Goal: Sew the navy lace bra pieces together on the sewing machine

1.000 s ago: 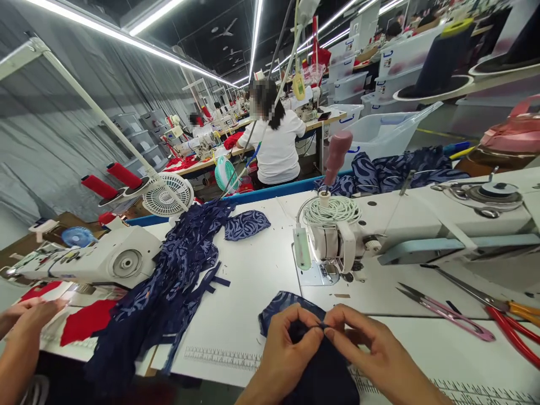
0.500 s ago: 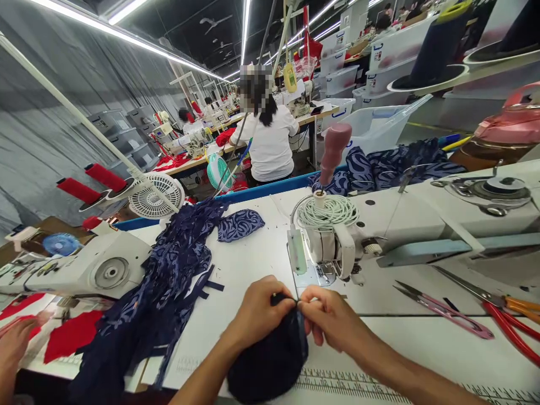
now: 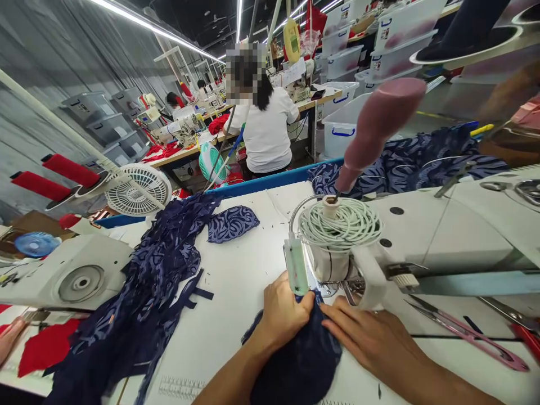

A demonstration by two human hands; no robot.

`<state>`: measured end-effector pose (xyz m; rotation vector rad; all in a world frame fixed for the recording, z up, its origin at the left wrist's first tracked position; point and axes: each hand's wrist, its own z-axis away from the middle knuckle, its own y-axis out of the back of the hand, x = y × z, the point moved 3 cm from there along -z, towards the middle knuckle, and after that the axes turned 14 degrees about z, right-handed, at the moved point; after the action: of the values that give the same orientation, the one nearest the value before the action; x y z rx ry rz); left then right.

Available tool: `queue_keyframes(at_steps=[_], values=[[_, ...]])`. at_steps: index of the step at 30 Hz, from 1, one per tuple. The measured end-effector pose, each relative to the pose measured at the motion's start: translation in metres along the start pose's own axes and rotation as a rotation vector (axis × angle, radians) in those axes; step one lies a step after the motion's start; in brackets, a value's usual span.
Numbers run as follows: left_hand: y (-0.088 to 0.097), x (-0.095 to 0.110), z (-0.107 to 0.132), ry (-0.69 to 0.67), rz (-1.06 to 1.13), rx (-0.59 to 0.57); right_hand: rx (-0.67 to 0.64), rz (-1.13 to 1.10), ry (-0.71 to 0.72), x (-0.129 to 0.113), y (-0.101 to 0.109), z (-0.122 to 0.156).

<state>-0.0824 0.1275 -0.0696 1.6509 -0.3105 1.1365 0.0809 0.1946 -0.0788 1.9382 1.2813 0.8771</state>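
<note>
A dark navy fabric piece (image 3: 297,365), rounded at its lower edge, lies on the white sewing table with its top end at the sewing machine's needle area (image 3: 331,288). My left hand (image 3: 282,312) is closed on its upper edge, thumb on top and the other fingers curled, partly hidden. My right hand (image 3: 375,334) lies along the fabric's right edge with fingers stretched out, close to the presser foot; part of it is behind the machine head. A pale green guard (image 3: 297,267) hangs just above my left hand. The needle itself cannot be made out.
Right of my right hand lie pink thread snips (image 3: 476,337) and red-handled scissors (image 3: 527,337). A patterned navy cup piece (image 3: 233,224) and a heap of navy fabric (image 3: 162,253) lie left. A pink-handled tool (image 3: 379,124) stands in the coiled cord (image 3: 340,222). A co-worker's hand (image 3: 12,337) shows far left.
Both hands have moved up to the machine with the fabric. The right hand has gone from a pinch to stretched fingers along the edge. The view has come closer to the machine.
</note>
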Motion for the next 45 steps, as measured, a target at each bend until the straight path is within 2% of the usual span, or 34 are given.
queue_keyframes(at_steps=[2, 6, 13, 19, 30, 34, 38, 45], values=[[-0.002, -0.001, 0.002, -0.012, 0.001, 0.036, 0.039, 0.071, 0.023, -0.005, 0.005, -0.001], [-0.004, 0.001, 0.006, -0.042, 0.01, 0.065, 0.004, 0.049, -0.071, -0.008, 0.007, 0.0], [-0.006, 0.0, 0.009, -0.084, 0.022, 0.101, -0.066, 0.077, -0.073, -0.013, -0.008, 0.017], [-0.006, -0.003, 0.008, -0.087, 0.031, 0.096, -0.015, 0.086, -0.058, -0.01, -0.006, 0.016], [-0.004, -0.002, 0.007, -0.123, 0.004, 0.034, -0.073, 0.132, 0.067, -0.005, -0.008, 0.016], [-0.002, -0.003, 0.006, -0.133, 0.003, 0.033, -0.08, 0.162, 0.001, -0.003, -0.004, 0.005], [0.0, 0.001, 0.007, -0.118, 0.006, 0.023, -0.074, 0.204, 0.025, -0.003, 0.003, -0.006], [0.0, 0.004, 0.009, -0.163, -0.019, 0.02, -0.078, 0.229, 0.024, -0.004, 0.002, -0.001]])
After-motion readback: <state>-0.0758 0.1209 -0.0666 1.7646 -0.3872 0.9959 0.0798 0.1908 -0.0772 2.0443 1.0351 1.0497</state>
